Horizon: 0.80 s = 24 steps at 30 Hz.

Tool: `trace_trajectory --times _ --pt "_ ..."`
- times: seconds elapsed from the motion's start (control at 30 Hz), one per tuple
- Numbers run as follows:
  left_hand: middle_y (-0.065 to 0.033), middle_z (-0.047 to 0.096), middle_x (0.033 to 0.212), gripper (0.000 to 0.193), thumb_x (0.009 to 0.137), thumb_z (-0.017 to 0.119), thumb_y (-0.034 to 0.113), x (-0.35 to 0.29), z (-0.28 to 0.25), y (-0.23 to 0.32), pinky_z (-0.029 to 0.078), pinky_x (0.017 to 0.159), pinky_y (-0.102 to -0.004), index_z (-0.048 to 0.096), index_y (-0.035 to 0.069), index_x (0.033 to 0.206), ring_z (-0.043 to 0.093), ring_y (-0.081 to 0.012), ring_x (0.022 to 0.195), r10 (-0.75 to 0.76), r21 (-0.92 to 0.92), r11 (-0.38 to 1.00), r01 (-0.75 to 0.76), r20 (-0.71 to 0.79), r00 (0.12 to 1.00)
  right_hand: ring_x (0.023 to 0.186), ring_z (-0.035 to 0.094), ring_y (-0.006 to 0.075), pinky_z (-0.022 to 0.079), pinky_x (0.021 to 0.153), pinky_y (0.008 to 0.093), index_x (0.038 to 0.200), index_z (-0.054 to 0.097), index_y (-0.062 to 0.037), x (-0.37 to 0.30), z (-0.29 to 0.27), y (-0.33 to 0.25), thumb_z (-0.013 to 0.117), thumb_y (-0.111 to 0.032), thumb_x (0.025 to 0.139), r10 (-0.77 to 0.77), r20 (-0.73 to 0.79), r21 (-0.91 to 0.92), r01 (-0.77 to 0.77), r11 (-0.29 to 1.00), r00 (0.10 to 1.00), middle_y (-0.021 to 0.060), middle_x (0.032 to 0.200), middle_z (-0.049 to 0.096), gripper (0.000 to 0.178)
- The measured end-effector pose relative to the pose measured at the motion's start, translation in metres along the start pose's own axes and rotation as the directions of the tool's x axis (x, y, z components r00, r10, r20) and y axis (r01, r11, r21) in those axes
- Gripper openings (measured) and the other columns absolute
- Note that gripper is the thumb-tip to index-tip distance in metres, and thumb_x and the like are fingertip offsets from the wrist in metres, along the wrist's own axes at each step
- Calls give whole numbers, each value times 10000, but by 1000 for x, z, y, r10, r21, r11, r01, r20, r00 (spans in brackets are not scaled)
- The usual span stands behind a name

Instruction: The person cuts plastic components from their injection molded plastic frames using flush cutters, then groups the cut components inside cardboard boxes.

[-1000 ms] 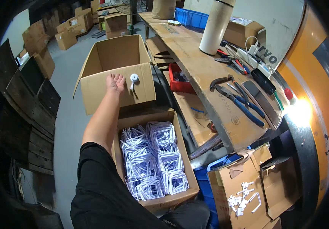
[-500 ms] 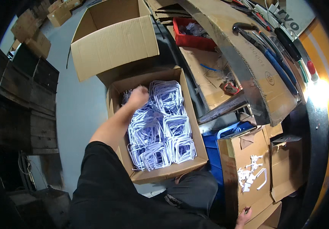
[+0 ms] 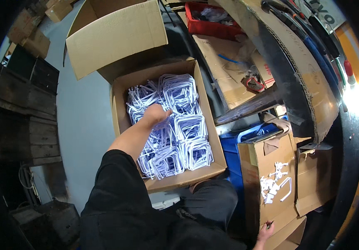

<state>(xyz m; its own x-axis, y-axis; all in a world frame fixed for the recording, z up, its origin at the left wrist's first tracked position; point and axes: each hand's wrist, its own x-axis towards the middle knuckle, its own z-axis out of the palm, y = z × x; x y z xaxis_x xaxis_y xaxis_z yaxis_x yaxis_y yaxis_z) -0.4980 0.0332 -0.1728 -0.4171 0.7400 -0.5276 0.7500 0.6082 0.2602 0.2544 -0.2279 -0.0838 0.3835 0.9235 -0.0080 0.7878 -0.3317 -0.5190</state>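
Note:
My left hand [image 3: 156,114] reaches into an open cardboard box [image 3: 115,102]. Its fingers are curled down among bent white rods [image 3: 180,93], whose rounded, squarish shapes lie stacked in several bundles. What the fingertips grip there is hidden. At the lower right, my right hand [image 3: 266,230] rests by the edge of a cardboard surface [image 3: 285,208]. Its fingers are pinched around something small and dark, too small to name. Beyond that hand, small white parts [image 3: 271,187] and a single bent white rod [image 3: 287,189] lie on the cardboard.
A raised flap [image 3: 117,39] stands behind the box. Right of it are a blue bin [image 3: 233,160], a metal bar [image 3: 250,109] and a red tray [image 3: 213,25] with clear bags. Pliers and other tools [image 3: 312,46] lie on the upper right bench. Dark crates [image 3: 25,104] line the left.
My left hand has moved nearer and slightly right, from the far left bundle toward the middle of the box. The whole view has shifted a little. My right hand stays by the cardboard edge.

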Motion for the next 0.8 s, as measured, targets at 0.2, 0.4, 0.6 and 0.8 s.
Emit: trace_trajectory --times 0.2,0.4,0.6,0.8 --pt "-196 635 1131 451 787 625 390 14 9 1 475 920 -384 686 12 1026 601 -335 1075 -6 76 997 2 61 998 879 583 222 469 831 340 1031 553 30 0 2 -39 562 43 798 30 13 -74 -29 997 999 115 914 586 233" --pt "-247 649 1026 373 738 609 281 11 9 -4 500 860 -390 698 13 980 631 -364 980 -27 -117 993 11 -132 991 885 582 217 467 830 337 1014 558 28 1 2 -30 565 31 793 -11 -21 -87 9 996 1000 113 912 592 221" --pt "-227 667 854 294 753 612 265 -41 -35 -2 501 742 -422 680 2 865 650 -370 798 -34 -460 881 -114 -301 953 815 603 292 486 740 376 1039 607 -8 -6 0 -43 589 -168 831 14 -14 -27 -14 1000 1000 154 899 636 263" --pt "-190 598 956 161 830 626 167 -42 -47 -31 470 817 -422 626 13 878 580 -372 908 24 -323 877 -356 -711 703 832 604 280 484 755 374 1052 604 12 0 1 -23 604 -167 791 -23 -32 -79 20 997 999 154 915 635 316"
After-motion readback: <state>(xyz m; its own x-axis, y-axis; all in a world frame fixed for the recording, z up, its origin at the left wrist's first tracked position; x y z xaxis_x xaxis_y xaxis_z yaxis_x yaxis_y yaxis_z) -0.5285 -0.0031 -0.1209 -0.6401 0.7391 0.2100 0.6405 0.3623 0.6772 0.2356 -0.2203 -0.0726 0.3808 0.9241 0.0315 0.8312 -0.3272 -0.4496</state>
